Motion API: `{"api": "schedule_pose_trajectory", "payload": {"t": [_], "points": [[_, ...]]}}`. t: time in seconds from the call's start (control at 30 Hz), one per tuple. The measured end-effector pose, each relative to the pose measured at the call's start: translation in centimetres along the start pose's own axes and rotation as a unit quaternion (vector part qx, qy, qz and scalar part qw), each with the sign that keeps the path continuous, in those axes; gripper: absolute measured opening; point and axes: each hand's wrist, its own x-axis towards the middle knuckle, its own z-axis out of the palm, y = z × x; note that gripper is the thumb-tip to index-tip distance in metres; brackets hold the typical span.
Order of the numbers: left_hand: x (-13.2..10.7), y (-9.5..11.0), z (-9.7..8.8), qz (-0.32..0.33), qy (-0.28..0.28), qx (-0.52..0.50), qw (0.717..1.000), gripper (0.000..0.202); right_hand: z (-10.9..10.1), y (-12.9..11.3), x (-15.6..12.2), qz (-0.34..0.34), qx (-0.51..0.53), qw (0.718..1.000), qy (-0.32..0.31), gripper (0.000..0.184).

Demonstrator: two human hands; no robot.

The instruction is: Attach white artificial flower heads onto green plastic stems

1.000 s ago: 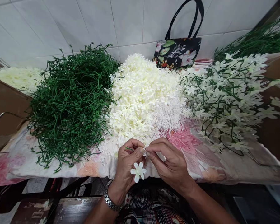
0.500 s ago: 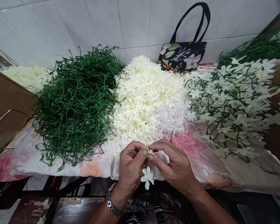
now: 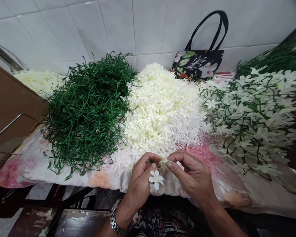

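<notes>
Flower (image 3: 156, 179) is hanging at my left grip (image 3: 141, 181), nearer me than blossom pile (image 3: 150, 115); left grip is holding green stem (image 3: 148, 161), right grip (image 3: 196, 176) is pinching thin white strand (image 3: 172, 161). Slack pinching is risking dropped strand; hard tugging, bent stem.

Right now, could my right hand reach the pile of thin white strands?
Probably yes: the thin white strands lie just beyond your right hand, with little but patterned cloth between, though its fingers seem to be pinching something small and pale.
</notes>
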Motion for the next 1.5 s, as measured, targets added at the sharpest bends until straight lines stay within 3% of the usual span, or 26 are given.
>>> {"api": "schedule_pose_trajectory", "payload": {"t": [0.13, 0.23, 0.47, 0.77, 1.1, 1.5], "points": [[-0.3, 0.6, -0.3, 0.063, -0.003, 0.169, 0.984, 0.021, -0.8, 0.1, 0.3, -0.017, 0.003, 1.0, -0.003, 0.006], [-0.5, 0.5, -0.2, 0.096, -0.018, 0.225, 0.97, 0.023, -1.1, -0.5, 0.4, -0.028, 0.008, 0.999, -0.029, 0.006], [-1.3, 0.0, -0.1, 0.068, -0.027, 0.181, 0.981, 0.015, -1.4, -1.8, 0.5, -0.078, -0.002, 0.995, -0.06, 0.009], [-1.1, 0.1, 0.0, 0.153, 0.015, 0.23, 0.961, 0.013, -1.8, -2.1, 0.6, -0.122, -0.046, 0.986, -0.1, 0.011], [-0.5, -0.4, 0.0, 0.152, 0.031, 0.24, 0.958, 0.018, -1.2, -1.6, 0.3, -0.137, -0.116, 0.976, -0.12, 0.014], [0.1, -0.8, 0.0, 0.158, 0.028, 0.252, 0.954, 0.021, 0.1, 0.5, -0.4, -0.074, -0.073, 0.989, -0.109, 0.009]]}}
